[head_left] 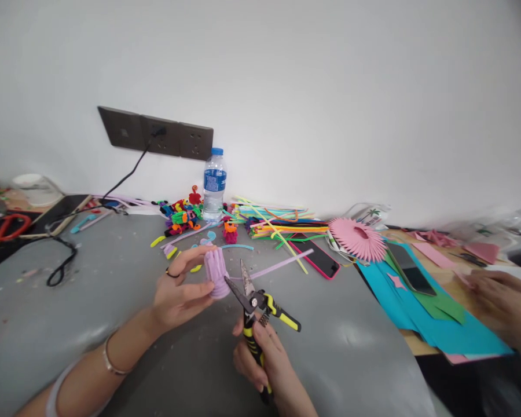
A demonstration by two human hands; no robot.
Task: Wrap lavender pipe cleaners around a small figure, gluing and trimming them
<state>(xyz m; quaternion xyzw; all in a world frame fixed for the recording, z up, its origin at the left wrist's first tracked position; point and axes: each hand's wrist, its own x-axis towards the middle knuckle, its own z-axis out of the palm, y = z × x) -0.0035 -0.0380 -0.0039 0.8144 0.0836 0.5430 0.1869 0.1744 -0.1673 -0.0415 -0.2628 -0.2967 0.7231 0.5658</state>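
Note:
Between its fingertips my left hand (176,292) grips a lilac pipe-cleaner figure (217,272), coiled at its lower end. A loose lilac pipe-cleaner strand (282,266) sticks out from it to the right. My right hand (264,356) is closed around one yellow-and-black handle of the snips (252,302). Their blades stand apart, with one tip close to the figure's coiled end; I cannot tell whether it touches. The other handle is spread away to the right, outside my fingers.
Behind my hands are a water bottle (214,188), colourful pipe-cleaner figures (182,215), a pipe-cleaner bundle (286,227) and a pink-cased phone (319,259). Right lie a pink paper fan (358,238) and blue paper (395,304), beside another person's hands (501,298). A black cable (132,172) hangs left.

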